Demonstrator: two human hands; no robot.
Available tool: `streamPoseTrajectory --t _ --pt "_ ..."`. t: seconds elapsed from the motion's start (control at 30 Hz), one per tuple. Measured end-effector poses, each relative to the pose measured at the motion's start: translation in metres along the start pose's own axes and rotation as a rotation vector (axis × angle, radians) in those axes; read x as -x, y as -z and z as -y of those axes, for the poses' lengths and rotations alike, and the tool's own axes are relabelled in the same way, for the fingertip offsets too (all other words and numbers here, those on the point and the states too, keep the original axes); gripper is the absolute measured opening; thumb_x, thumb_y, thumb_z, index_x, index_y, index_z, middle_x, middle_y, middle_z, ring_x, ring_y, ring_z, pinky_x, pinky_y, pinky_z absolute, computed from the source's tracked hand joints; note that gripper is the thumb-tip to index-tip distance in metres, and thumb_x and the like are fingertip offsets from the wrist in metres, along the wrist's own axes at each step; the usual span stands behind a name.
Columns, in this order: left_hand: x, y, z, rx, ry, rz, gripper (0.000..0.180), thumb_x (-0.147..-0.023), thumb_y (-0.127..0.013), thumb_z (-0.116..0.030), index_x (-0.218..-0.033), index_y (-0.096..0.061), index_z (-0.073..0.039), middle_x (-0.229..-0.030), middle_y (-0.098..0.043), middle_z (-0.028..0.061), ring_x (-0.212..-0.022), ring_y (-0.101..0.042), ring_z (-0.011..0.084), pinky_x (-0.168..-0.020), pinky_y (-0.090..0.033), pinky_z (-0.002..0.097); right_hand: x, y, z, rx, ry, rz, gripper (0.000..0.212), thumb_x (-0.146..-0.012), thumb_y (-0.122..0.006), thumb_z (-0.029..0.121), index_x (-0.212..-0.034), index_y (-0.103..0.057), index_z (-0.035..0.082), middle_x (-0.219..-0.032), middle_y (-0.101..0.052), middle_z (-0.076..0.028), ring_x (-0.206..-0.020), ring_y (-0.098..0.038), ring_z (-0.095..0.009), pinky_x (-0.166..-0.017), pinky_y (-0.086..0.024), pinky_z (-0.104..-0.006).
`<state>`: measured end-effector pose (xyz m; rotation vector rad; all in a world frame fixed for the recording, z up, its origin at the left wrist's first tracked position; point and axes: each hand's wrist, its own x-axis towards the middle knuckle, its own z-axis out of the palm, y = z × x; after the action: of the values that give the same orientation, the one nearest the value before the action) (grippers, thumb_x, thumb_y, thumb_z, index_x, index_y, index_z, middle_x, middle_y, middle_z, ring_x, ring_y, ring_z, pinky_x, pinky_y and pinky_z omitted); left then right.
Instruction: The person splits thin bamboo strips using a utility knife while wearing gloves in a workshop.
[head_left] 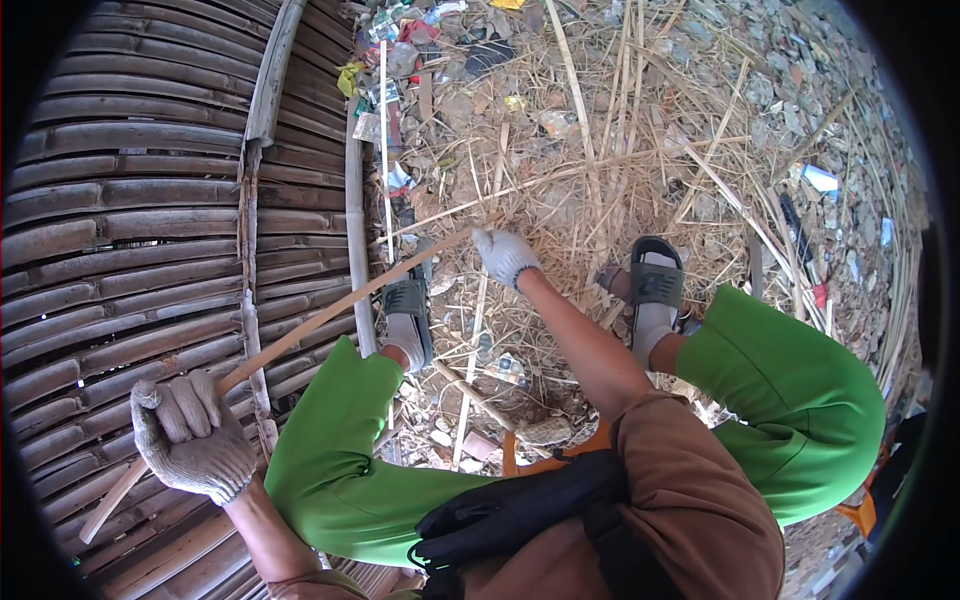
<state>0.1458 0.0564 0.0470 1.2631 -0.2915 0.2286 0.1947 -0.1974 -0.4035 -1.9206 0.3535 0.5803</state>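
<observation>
A long, flat bamboo strip slants across the view from the lower left to the middle. Near its lower end, my left hand in a whitish knit glove is closed round it, and a short length sticks out below the fist. My right hand, gloved too, has its fingers closed at the strip's far end. What lies between those fingers is partly hidden by the glove. Thin bamboo splints and shavings lie on the ground beyond my right hand.
A slatted bamboo wall or platform fills the left side. My sandalled feet stand apart on littered ground, with my green-trousered legs on both sides. Coloured rubbish lies at the top. Orange seat parts show beneath me.
</observation>
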Motion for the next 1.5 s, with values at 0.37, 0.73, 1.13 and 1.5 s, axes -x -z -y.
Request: streamPoseTrajectory --t 0.37,0.73,1.13,1.5 --pt "-0.001 -0.001 0.002 0.024 -0.009 -0.018 0.025 -0.109 -0.05 -0.015 -0.096 -0.066 0.0 -0.054 -0.029 -0.0052 -0.047 -0.027 0.0095 -0.051 -0.028 0.0279 0.0 0.006 -0.005 -0.023 0.107 -0.07 0.082 -0.11 -0.024 0.061 -0.118 -0.075 -0.002 -0.118 -0.073 -0.032 -0.117 -0.067 -0.051 -0.103 -0.052 -0.0556" --pt "-0.005 0.006 0.003 0.056 0.012 -0.087 0.023 -0.109 -0.052 -0.015 -0.092 -0.063 -0.004 -0.057 -0.027 -0.0052 -0.048 -0.024 0.0093 -0.051 -0.028 0.0285 0.01 -0.005 0.004 -0.039 0.045 -0.105 0.075 -0.11 -0.027 0.063 -0.12 -0.075 0.006 -0.119 -0.074 -0.028 -0.112 -0.069 -0.049 -0.1 -0.053 -0.0547" --pt "0.012 0.012 0.001 0.081 0.007 -0.093 0.028 -0.111 -0.049 -0.02 -0.103 -0.067 0.0 -0.057 -0.026 -0.0067 -0.05 -0.024 0.0087 -0.052 -0.025 0.0285 0.174 -0.038 0.179 -0.172 0.505 0.046 0.058 -0.112 -0.04 0.053 -0.103 -0.069 0.003 -0.079 -0.071 -0.027 -0.073 -0.071 -0.046 -0.069 -0.055 -0.058" --pt "0.025 0.003 0.001 0.102 -0.007 -0.149 0.027 -0.109 -0.05 -0.016 -0.094 -0.066 -0.002 -0.057 -0.025 -0.0063 -0.05 -0.021 0.0097 -0.051 -0.023 0.0297 0.217 -0.038 0.208 -0.086 0.729 0.012 0.061 -0.112 -0.035 0.054 -0.103 -0.069 0.004 -0.077 -0.071 -0.023 -0.072 -0.072 -0.045 -0.07 -0.058 -0.0572"
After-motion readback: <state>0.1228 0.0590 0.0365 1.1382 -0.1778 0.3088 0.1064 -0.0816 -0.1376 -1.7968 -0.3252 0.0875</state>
